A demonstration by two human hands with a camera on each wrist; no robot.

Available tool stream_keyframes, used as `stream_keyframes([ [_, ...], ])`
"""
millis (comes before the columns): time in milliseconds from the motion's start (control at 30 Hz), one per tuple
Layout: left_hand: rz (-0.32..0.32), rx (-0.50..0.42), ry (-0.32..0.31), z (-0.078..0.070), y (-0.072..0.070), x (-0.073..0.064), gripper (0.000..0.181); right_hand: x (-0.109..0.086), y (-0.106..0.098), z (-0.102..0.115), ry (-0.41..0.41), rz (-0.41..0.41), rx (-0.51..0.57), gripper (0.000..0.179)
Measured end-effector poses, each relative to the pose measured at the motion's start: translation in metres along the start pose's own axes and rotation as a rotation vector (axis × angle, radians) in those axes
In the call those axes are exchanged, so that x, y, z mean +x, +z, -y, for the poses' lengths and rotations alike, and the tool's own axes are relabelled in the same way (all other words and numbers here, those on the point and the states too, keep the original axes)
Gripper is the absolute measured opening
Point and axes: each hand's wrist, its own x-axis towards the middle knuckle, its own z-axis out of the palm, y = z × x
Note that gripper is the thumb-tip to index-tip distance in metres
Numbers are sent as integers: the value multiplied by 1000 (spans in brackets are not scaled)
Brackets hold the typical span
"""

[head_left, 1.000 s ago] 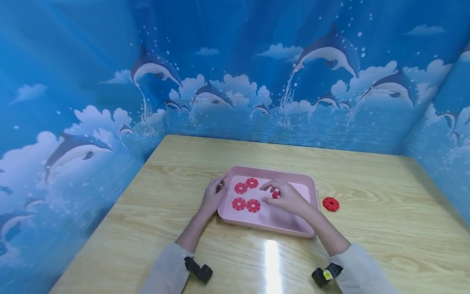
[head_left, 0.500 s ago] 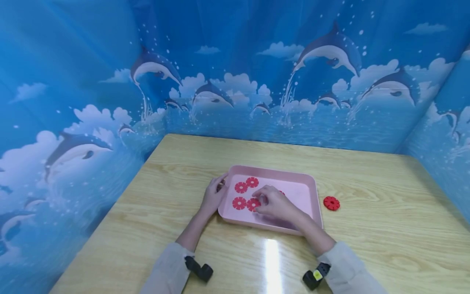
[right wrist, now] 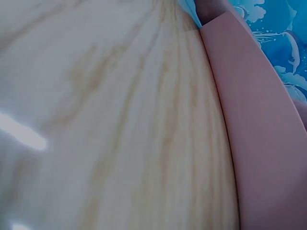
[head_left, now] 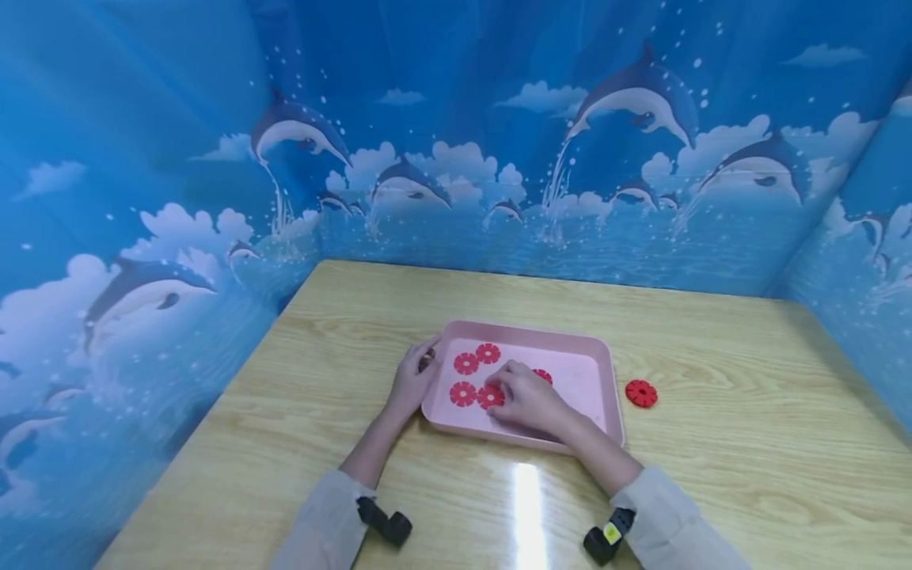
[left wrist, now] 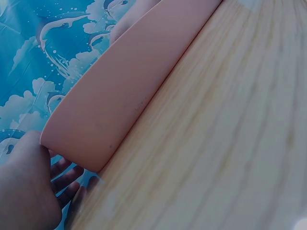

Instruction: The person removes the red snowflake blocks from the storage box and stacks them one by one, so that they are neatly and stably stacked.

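A pink tray (head_left: 530,332) lies on the table with several flat, notched red snowflake discs in it. My left hand (head_left: 412,384) holds the tray's left side. In the left wrist view, that hand's thumb side meets the rim, its fingers outside the wall. Inside the tray, my right hand (head_left: 529,401) pinches the lower right snowflake disc (head_left: 488,397) of the left group between thumb and fingers. To its left lies another disc (head_left: 463,393); two more discs (head_left: 466,363) touch farther back. Behind the right hand a further disc (head_left: 544,375) is partly hidden.
Right of the tray, a thicker-looking red disc (head_left: 641,393) lies on the wooden table (head_left: 741,380). A blue dolphin-print curtain (head_left: 470,158) closes off the back and sides. The tray's outer wall (right wrist: 259,110) stretches along the right wrist view.
My right hand has moved left and down from above the middle of the tray to the lower right disc, its fingers closing in. The left hand stays at the tray's left side.
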Motion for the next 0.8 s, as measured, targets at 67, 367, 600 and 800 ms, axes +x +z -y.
stream_keyframes([
  [67,-3,-6,5,0,0,0,39,0,0,1,-8,-8,-7,43],
  [367,4,-14,-8,-2,0,0,40,-1,-1,-1,24,-34,-14,42],
  [600,3,-7,-9,-1,0,-1,40,-6,-10,-1,55,-53,47,43],
  [800,-3,-9,-11,-1,0,0,39,-12,-26,-4,67,-65,93,42],
])
